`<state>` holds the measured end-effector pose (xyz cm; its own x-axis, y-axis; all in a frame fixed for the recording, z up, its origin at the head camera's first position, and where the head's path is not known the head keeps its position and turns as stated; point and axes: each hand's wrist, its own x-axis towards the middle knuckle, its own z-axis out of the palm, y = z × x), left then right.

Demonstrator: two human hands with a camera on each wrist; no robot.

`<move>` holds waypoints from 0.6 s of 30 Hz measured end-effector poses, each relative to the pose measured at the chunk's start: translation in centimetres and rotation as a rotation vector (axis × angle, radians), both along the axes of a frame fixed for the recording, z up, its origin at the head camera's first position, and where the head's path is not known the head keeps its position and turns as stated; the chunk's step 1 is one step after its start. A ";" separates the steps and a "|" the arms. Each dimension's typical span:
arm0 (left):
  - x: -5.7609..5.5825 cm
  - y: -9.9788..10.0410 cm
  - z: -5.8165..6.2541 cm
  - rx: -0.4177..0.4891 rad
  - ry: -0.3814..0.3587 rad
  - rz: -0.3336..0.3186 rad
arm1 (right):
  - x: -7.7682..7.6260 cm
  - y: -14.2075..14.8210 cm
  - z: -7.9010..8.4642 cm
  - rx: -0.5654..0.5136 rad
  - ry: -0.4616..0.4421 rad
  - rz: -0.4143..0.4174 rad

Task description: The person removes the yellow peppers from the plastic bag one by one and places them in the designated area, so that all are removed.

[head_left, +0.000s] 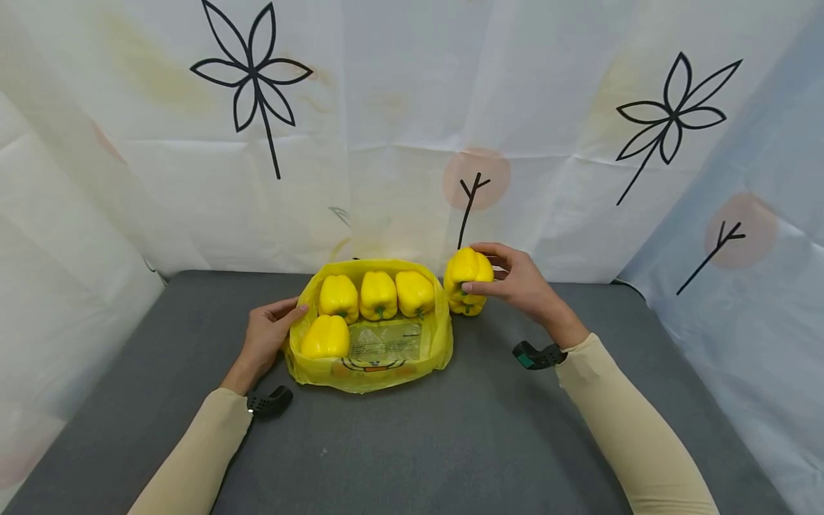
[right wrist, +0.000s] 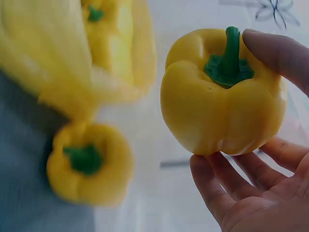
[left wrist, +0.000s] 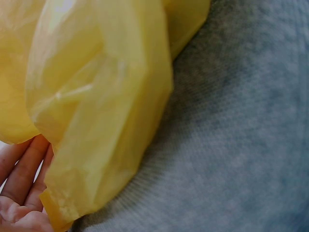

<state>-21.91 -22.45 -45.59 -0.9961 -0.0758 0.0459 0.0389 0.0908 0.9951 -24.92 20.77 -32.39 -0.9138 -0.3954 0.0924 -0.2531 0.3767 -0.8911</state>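
Note:
My right hand (head_left: 518, 282) holds a yellow bell pepper (head_left: 468, 266) with a green stem, thumb near the stem and fingers beneath in the right wrist view. Below it, a second yellow bell pepper (right wrist: 113, 169) stands against the right side of an open yellow plastic bag (head_left: 370, 379). In the bag, three peppers (head_left: 378, 295) line the back and one more (head_left: 326, 337) lies at the front left. At the bag's left rim, my left hand (head_left: 264, 332) grips the plastic, thumb over the edge and fingers outside. The left wrist view shows only part of that hand behind the plastic.
The bag rests on a dark grey table (head_left: 412, 458). A white sheet (head_left: 399, 107) with plant drawings hangs right behind it, with more sheeting at both sides. A black band (head_left: 541, 355) is on each wrist.

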 end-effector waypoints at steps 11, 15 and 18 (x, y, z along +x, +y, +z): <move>-0.1 0.0 -0.1 -0.009 0.003 -0.016 | -1.9 5.5 -1.8 0.067 -0.063 -0.122; 0.0 0.0 -0.1 -0.010 -0.006 -0.008 | -2.5 6.7 -2.6 0.099 -0.086 -0.147; 0.0 0.0 0.0 -0.009 -0.007 -0.007 | -2.7 7.3 -3.2 0.131 -0.103 -0.156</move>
<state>-21.91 -22.41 -45.63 -0.9969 -0.0681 0.0391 0.0322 0.0992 0.9945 -27.65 28.03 -35.62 -0.9668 -0.2510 -0.0477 -0.0926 0.5181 -0.8503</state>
